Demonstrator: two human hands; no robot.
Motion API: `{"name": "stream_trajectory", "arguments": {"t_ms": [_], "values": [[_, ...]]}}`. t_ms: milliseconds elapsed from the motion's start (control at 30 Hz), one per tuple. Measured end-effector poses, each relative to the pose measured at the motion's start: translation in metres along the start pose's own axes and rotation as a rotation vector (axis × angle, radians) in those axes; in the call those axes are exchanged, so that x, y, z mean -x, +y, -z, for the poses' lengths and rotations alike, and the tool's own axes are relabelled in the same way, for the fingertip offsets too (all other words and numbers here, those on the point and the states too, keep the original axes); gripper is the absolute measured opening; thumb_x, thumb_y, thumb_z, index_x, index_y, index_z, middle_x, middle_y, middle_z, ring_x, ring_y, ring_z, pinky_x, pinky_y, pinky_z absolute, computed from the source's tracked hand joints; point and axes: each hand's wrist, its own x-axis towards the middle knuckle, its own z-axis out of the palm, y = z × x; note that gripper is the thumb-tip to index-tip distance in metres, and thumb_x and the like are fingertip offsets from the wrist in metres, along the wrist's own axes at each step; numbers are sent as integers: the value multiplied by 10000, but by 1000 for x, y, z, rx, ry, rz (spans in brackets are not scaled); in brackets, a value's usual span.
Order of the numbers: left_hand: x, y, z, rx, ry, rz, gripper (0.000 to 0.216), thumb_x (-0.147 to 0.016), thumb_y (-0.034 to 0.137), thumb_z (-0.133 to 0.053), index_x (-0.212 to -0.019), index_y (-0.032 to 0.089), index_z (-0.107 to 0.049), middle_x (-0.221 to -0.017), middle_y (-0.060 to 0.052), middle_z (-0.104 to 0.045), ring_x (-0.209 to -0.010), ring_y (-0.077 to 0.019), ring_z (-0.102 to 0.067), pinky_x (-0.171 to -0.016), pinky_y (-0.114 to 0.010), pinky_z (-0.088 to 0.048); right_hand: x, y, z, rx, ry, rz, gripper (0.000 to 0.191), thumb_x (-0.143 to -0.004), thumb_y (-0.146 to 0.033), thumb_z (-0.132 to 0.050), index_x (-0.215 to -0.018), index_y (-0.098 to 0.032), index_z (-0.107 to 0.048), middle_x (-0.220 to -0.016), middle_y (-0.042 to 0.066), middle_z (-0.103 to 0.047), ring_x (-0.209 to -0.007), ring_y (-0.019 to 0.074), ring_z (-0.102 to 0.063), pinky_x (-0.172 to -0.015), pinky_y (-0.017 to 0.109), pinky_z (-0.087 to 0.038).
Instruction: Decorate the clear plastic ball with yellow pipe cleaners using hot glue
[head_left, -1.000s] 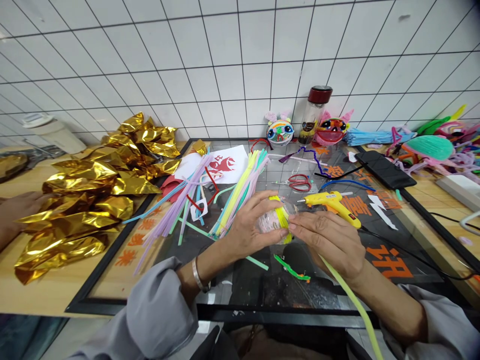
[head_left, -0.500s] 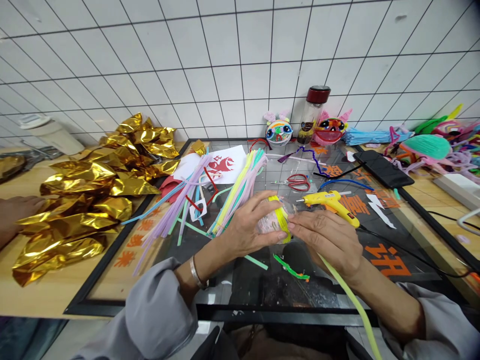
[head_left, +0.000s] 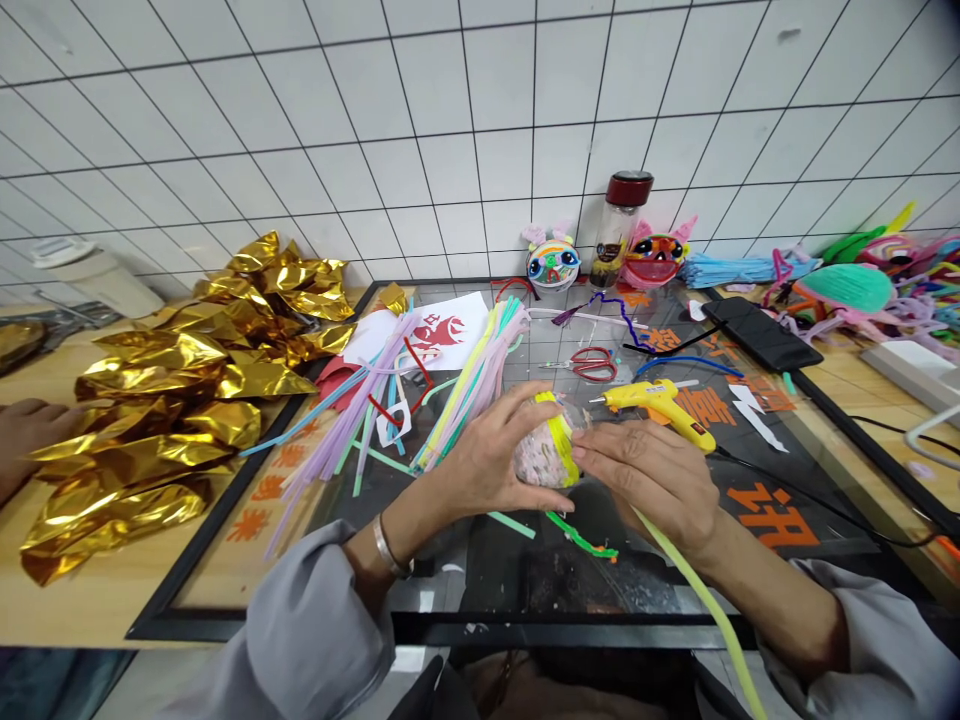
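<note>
My left hand (head_left: 491, 455) is wrapped round a small roundish ball (head_left: 541, 455) with a pale pinkish, speckled surface, thumb below and fingers above. A bright yellow fuzzy band (head_left: 562, 445) runs across the ball's right part. Against that band, the fingertips of my right hand (head_left: 660, 480) are pressed together. From under the right hand a long pale yellow pipe cleaner (head_left: 701, 595) trails down past the lower edge; its gripped end is hidden by the fingers. Just behind the right hand lies a yellow glue gun (head_left: 660, 402). A green twisted piece (head_left: 581, 537) rests in front of the ball.
Red-handled scissors (head_left: 592, 364), bundled pipe cleaners (head_left: 480, 385) and a phone (head_left: 761, 335) lie around. Finished-looking animal heads (head_left: 553, 265) and a glass bottle (head_left: 616, 235) stand by the wall. Gold foil (head_left: 165, 420) covers the left, near another person's hand (head_left: 34, 435). The glue gun's cord (head_left: 817, 508) runs right.
My left thumb has slid lower on the ball, baring more of its pale surface. The right hand stays at the yellow band. The view has shifted slightly.
</note>
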Motion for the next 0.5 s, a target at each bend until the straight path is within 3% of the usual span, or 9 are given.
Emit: {"name": "stream_trajectory", "arguments": {"t_ms": [267,500], "values": [[1,-1,-2,-58,0,-12,804,-717,567,-759,-1340,209,-399,-1385,-223,-489,-1301,-343,-528,-1048,-540,-486,-1,-1,-1,8,9,7,162,-870,-44,-568,-974,-94,-682,-923,154,-766,-865,212,-731,-712,350,-601],[-1,3,0,-190,59,-55,733,-733,584,-735,-1284,186,-460,-1309,-209,-567,-1241,-335,-562,-1005,-516,-500,-2,0,-1,25,9,12,180,-884,-50,-548,-985,-118,-681,-937,135,-769,-875,199,-729,-724,343,-599]]}}
